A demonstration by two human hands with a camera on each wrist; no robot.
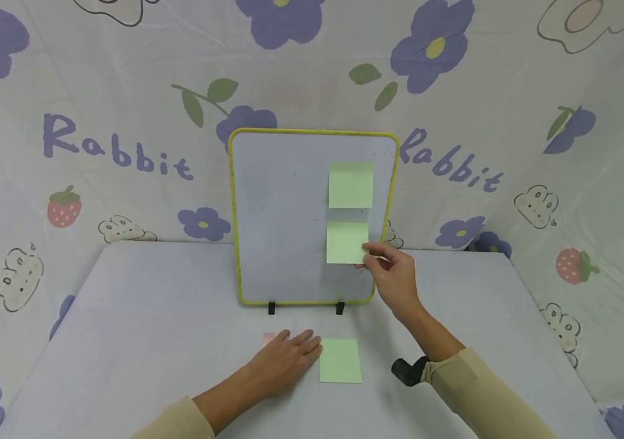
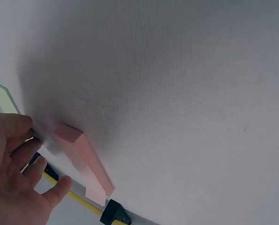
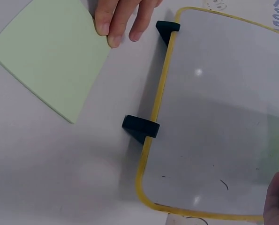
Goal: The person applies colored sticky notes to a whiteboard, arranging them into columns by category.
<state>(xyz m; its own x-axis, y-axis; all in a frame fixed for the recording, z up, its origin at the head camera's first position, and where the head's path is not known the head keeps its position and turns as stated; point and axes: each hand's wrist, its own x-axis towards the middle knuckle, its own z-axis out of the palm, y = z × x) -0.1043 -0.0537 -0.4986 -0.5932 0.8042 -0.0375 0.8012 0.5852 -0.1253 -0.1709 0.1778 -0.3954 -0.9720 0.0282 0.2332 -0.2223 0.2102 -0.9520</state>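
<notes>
While the relaxed left grip [image 1: 287, 363] touches the green pad [image 1: 340, 361], the right grip [image 1: 393, 275] pinches the lower note [image 1: 346, 242].

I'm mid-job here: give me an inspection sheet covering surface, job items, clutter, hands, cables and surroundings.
Surface: white table, shadowed around the hands.
Job's things: yellow-framed whiteboard upright on black feet, small dark marks on its face; upper green note on it; lower green note below that, unclear whether stuck; green pad and pink pad on the table.
Clutter: black object by the right sleeve, use unclear.
Hands: right hand pinches the lower note's right edge; left hand touches the green pad's edge.
Cables: nothing seen.
Surroundings: backdrop printed with flowers, strawberries and "Rabbit".
</notes>
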